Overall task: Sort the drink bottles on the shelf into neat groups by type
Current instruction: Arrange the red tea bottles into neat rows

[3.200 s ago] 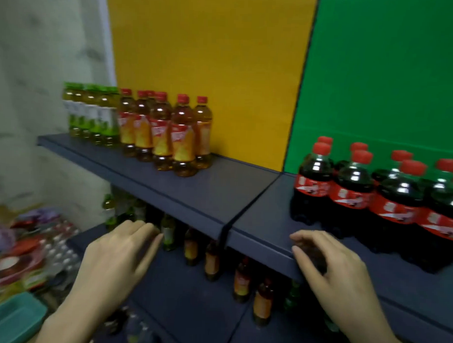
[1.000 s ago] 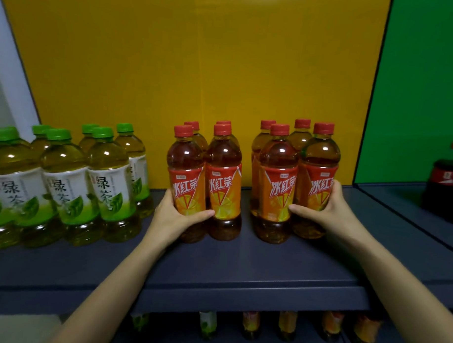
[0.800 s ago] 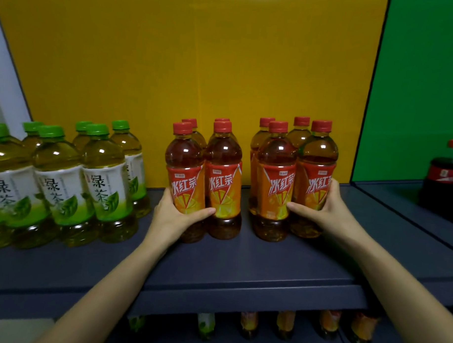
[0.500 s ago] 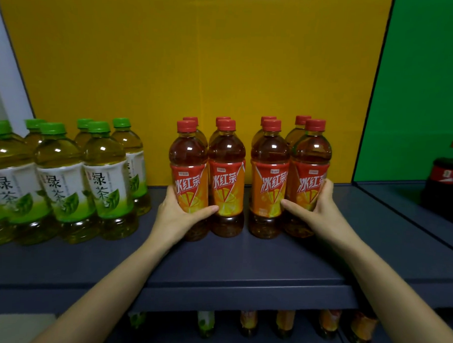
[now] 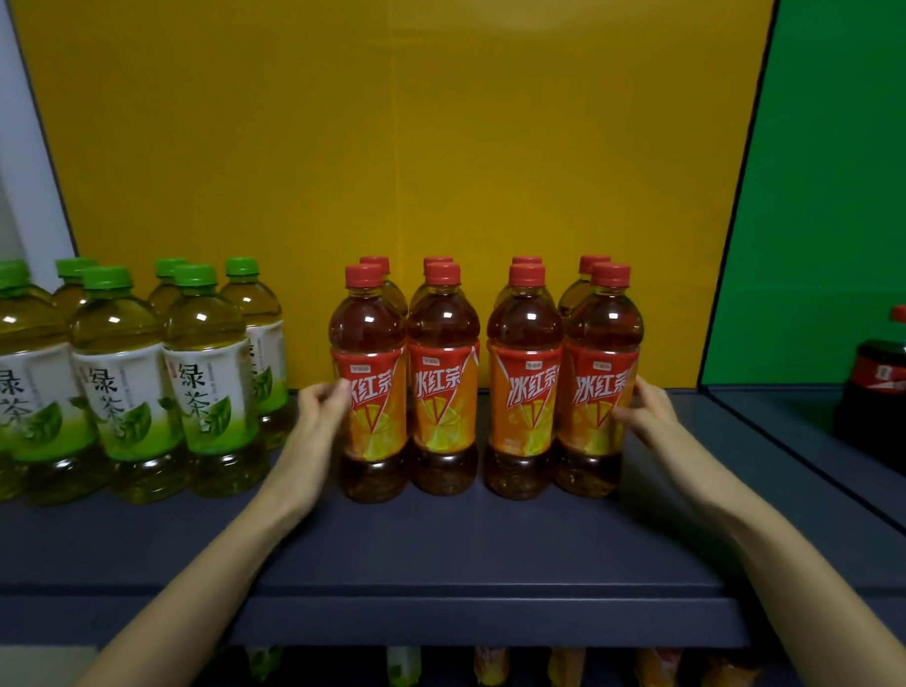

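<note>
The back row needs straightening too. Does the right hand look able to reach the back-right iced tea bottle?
Probably yes. The right hand is beside the front-right iced tea bottle, and the shelf right of it is bare, so it could slip round to the back-right iced tea bottle.

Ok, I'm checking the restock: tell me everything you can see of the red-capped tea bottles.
The red-capped tea bottles stand upright on the dark shelf before a yellow panel, four in front, four behind. Clear plastic, amber-brown tea, red-and-orange labels facing forward. The left hand touches the leftmost front bottle, the right hand the rightmost.
</note>
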Tool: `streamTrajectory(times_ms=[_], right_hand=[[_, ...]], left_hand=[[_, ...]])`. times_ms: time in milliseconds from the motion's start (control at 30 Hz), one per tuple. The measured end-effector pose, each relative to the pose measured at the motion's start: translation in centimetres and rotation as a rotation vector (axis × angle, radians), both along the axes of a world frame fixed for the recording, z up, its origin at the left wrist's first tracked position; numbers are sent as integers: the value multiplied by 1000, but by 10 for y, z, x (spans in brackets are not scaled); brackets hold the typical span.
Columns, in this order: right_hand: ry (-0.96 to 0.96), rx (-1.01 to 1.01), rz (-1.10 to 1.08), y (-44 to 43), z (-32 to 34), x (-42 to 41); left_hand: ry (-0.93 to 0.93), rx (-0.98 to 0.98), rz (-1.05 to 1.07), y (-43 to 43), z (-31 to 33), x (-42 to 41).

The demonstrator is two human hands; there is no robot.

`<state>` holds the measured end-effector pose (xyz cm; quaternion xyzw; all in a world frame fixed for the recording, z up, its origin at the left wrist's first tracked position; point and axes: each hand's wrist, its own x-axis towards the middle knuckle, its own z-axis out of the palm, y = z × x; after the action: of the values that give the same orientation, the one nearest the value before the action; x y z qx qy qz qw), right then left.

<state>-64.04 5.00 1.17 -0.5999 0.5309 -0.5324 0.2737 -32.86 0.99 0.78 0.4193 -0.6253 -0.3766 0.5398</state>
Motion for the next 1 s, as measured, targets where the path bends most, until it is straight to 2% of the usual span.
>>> streamTrajectory(times_ms=[67, 167, 333, 433, 600, 1000], right_hand=[[-59, -18, -45, 1, 7, -13], [-92, -19, -36, -1, 13, -26], [20, 136, 54, -22, 15, -28], [22, 200, 94, -28, 14, -23], [113, 150, 30, -36, 14, -19], [230, 109, -4, -48, 10, -17]], left_hand=[[35, -31, 101, -9, 2, 10], [-51, 49, 168, -27, 6, 20], [-2, 291, -12, -41, 17, 13], [33, 364, -80, -50, 13, 12], [-90, 274, 16, -58, 11, 10], [-138, 198, 57, -66, 6, 8]])
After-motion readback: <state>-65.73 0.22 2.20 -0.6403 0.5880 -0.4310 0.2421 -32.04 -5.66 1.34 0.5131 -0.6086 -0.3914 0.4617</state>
